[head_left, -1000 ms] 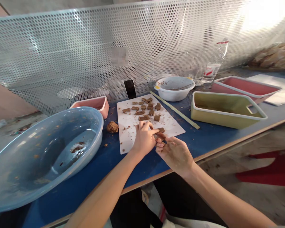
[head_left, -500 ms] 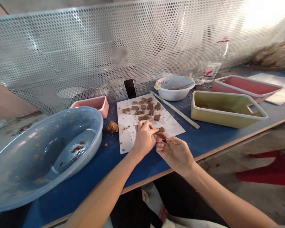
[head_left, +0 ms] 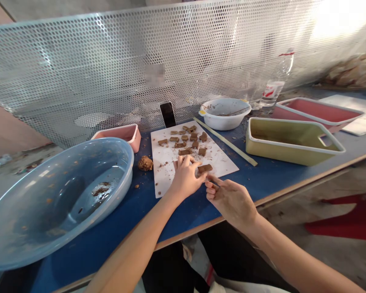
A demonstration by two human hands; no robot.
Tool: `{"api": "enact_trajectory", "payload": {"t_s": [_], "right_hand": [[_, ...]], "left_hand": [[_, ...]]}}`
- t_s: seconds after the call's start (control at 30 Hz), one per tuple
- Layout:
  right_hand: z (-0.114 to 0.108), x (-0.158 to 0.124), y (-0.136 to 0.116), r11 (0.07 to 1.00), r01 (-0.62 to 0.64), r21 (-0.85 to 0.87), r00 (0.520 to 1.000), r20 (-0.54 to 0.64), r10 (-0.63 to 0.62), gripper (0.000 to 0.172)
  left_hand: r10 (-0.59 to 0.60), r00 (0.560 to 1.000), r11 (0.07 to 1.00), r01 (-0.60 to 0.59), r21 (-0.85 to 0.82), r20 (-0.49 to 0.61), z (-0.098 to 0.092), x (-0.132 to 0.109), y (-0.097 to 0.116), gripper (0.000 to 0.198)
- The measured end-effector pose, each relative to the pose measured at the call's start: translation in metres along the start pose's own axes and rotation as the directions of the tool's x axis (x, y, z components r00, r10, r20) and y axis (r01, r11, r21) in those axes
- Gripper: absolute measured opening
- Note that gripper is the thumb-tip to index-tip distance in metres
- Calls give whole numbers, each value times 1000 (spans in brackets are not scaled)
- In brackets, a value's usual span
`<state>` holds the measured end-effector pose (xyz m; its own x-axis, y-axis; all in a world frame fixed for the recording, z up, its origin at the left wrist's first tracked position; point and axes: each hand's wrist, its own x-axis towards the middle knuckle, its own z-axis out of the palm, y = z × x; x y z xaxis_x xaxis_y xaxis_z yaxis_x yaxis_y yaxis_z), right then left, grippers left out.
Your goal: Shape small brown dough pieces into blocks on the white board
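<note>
A small brown clay block (head_left: 205,168) lies at the near right part of a white board (head_left: 224,162). My left hand (head_left: 186,179) is closed about its left end, index finger and thumb on either side. My right hand (head_left: 232,201) is turned partly palm up, index finger stretched toward the block's near edge beside my left thumb. Its other fingers are loosely bent and hold nothing visible. Clay smears the right palm. Several shaped clay pieces (head_left: 184,151) and crumbs lie farther back on the board. A clay lump (head_left: 145,163) sits left of it.
A large blue basin (head_left: 122,199) and a pink box (head_left: 136,138) stand on the left. A stick (head_left: 232,144) lies along the board's right side. Beyond are a white bowl (head_left: 225,122), green box (head_left: 293,152), red box (head_left: 320,116), bottle (head_left: 273,91) and phone (head_left: 168,114).
My right hand has drawn back slightly to the right and down. The clay block now lies flatter and shows more of its top. My left hand has barely moved.
</note>
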<state>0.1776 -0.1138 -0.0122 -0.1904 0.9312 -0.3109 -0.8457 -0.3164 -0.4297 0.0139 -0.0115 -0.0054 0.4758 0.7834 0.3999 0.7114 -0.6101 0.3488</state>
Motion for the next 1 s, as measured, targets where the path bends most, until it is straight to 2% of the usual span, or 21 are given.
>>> {"api": "enact_trajectory", "payload": {"t_s": [0.13, 0.2, 0.23, 0.27, 0.33, 0.4, 0.43, 0.47, 0.53, 0.6, 0.7, 0.83, 1.0], "right_hand": [[-4, -14, -7, 955, 88, -283, 994, -42, -104, 39], [-4, -18, -12, 864, 184, -469, 978, 2, -207, 47], [-4, -18, -15, 774, 248, -582, 962, 52, -269, 48], [-4, -17, -17, 639, 321, -699, 934, 120, -337, 47], [-4, -12, -21, 237, 435, -869, 841, 298, -452, 42], [-7, -4, -23, -171, 419, -892, 743, 445, -500, 40], [-10, 0, -22, -322, 369, -872, 715, 487, -502, 42], [-12, 4, -21, -433, 309, -847, 705, 509, -494, 46], [-17, 9, -19, -581, 210, -786, 720, 526, -452, 51], [-19, 10, -17, -682, 180, -709, 741, 554, -380, 51], [-20, 10, -15, -765, 169, -622, 745, 589, -314, 51], [-20, 10, -14, -780, 77, -621, 706, 586, -397, 51], [-19, 11, -11, -808, 125, -576, 718, 615, -327, 51]], "left_hand": [[-14, 1000, 1000, 14, -5, 11, 3, 1, -3, 29], [-28, 999, 1000, 28, -8, 23, 4, 2, -4, 28], [-38, 999, 999, 38, -7, 31, 5, 3, -4, 29], [-45, 998, 999, 45, -5, 39, 5, 3, -4, 29], [-45, 998, 999, 45, -8, 50, 5, 3, -5, 27], [-41, 998, 999, 42, -18, 47, 4, 3, -5, 24], [-44, 998, 999, 45, -23, 46, 4, 3, -5, 22], [-54, 997, 998, 55, -25, 47, 4, 3, -5, 20], [-75, 996, 997, 76, -22, 55, 4, 3, -5, 18], [-85, 994, 996, 86, -13, 62, 4, 3, -4, 17], [-81, 995, 997, 81, -1, 50, 4, 3, -4, 19], [-67, 997, 997, 69, -27, 40, 5, 3, -5, 19], [-81, 996, 996, 82, -19, 47, 4, 4, -3, 16]]}}
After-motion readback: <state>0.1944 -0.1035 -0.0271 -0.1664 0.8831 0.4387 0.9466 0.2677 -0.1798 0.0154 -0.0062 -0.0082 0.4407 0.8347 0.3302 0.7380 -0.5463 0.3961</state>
